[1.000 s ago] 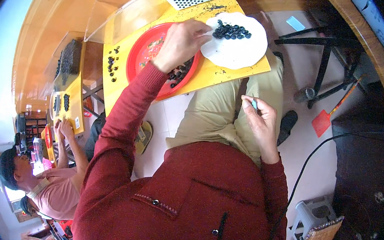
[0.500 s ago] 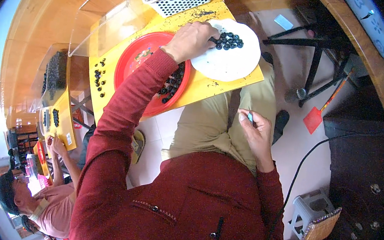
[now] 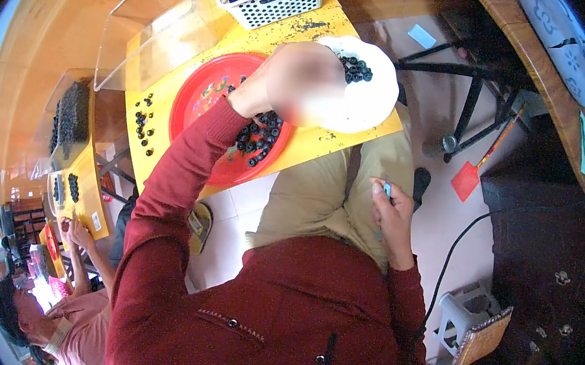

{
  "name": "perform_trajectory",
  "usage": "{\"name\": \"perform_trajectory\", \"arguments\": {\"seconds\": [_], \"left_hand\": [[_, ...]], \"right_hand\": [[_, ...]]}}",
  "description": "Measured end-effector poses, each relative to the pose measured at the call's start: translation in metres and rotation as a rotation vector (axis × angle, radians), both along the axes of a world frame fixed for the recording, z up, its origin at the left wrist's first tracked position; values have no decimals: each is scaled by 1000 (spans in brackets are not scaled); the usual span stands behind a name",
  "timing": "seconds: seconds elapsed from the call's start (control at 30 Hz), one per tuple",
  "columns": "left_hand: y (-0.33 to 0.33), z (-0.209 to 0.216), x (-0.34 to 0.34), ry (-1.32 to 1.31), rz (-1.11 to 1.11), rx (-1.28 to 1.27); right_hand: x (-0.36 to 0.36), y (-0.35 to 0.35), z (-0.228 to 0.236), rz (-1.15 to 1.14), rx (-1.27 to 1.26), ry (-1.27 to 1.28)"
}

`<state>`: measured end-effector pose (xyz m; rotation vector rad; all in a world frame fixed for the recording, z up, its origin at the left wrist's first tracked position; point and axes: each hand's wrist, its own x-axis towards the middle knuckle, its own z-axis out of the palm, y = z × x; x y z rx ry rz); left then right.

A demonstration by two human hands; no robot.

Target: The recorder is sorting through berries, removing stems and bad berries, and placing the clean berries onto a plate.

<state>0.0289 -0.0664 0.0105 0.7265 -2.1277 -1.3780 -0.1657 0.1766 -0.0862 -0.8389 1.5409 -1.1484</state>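
Observation:
My left hand [image 3: 304,80] reaches over the table between the red basin and the white plate [image 3: 380,110]. Its fingers are blurred, so I cannot see whether they hold anything. Just past them, several small round black balls [image 3: 356,69], like beads or berries, lie grouped on the plate. Beneath my left wrist the red basin [image 3: 186,118] contains more black balls [image 3: 258,140]. Above my right thigh, my right hand [image 3: 396,218] is closed around a small tool with a light blue handle [image 3: 386,189]; its kind is hard to make out.
A white perforated basket [image 3: 282,9] full of black balls stands at the table's far edge. Loose balls [image 3: 143,124] lie on the yellow tabletop [image 3: 134,98], left of the basin. A person [image 3: 71,316] works at another table on the left. A red fly swatter [image 3: 466,181] leans at right.
My left hand has gone from touching the balls on the plate to the plate's left side, above the basin's edge. My right hand still grips the blue-handled tool. The view has shifted slightly.

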Motion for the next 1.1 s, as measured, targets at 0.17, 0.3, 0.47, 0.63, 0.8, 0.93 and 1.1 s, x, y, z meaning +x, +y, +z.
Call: {"name": "perform_trajectory", "arguments": {"seconds": [0.17,0.3,0.47,0.63,0.8,0.93,1.1], "left_hand": [[13,8,5,13,50,49],[18,5,9,66,17,-6],[32,5,12,-88,101,78],[45,2,13,25,119,112],[56,2,12,137,110,175],[72,5,11,77,168,98],[91,3,13,204,250,326]], "right_hand": [[0,13,-6,-61,22,-114],[-2,19,-5,-75,24,-132],[0,23,-7,-126,-12,-125],[-6,21,-22,-63,-138,1],[-9,24,-5,-84,-90,-73],[-11,21,5,-72,-120,-46],[-15,6,23,-41,-168,-22]]}}
